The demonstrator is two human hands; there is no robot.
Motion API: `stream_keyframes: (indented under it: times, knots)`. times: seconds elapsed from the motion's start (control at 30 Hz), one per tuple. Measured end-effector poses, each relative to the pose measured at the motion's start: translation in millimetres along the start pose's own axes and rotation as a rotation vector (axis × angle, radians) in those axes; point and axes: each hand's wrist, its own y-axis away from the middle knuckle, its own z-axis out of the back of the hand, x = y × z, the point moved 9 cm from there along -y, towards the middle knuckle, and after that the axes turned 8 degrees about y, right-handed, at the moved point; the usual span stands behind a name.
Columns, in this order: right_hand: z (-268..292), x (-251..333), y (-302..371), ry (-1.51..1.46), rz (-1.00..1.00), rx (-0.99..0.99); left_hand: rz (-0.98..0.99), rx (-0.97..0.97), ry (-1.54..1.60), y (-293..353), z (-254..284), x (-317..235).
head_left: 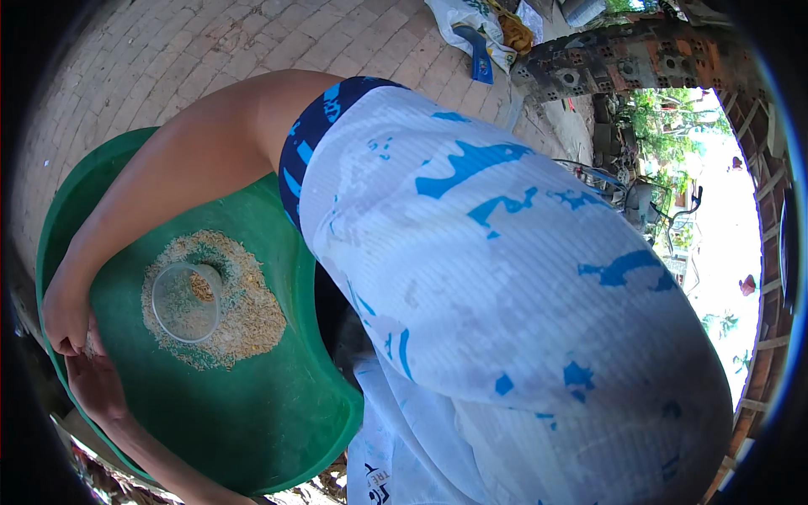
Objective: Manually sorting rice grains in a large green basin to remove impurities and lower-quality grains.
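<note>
brick floor (151, 76) | hands (69, 321) touching, curled, can't tell if gripping | clear cup (181, 307) among grains (257, 324) in green tray (219, 442)

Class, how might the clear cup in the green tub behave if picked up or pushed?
The clear cup looks thin-walled, so it is probably light. Being round, it could roll if on its side. The loose grain around it would likely shift, so a push might unsettle it.
</note>
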Motion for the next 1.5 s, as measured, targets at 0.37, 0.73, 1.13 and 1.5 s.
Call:
stream_keyframes:
  times: [0.37, 0.73, 1.13, 1.5]
  knots:
    - [-8.6, 30.3, -4.6, 0.208, 0.212, 0.157, 0.061, -0.047, 0.121, -15.9, 24.4, 1.6]
    - [65.4, 30.3, 43.1, -0.200, 0.004, 0.020, 0.148, 0.161, 0.207, 2.1, -1.8, 2.4]
    - [60.6, 51.6, 38.7, -0.159, -0.109, 0.158, 0.219, 0.129, 0.317, 6.7, 9.5, 4.6]
    - [55.1, 70.2, 38.9, 0.094, 0.089, 0.081, 0.253, 0.181, 0.305, 1.4, 12.0, 11.3]
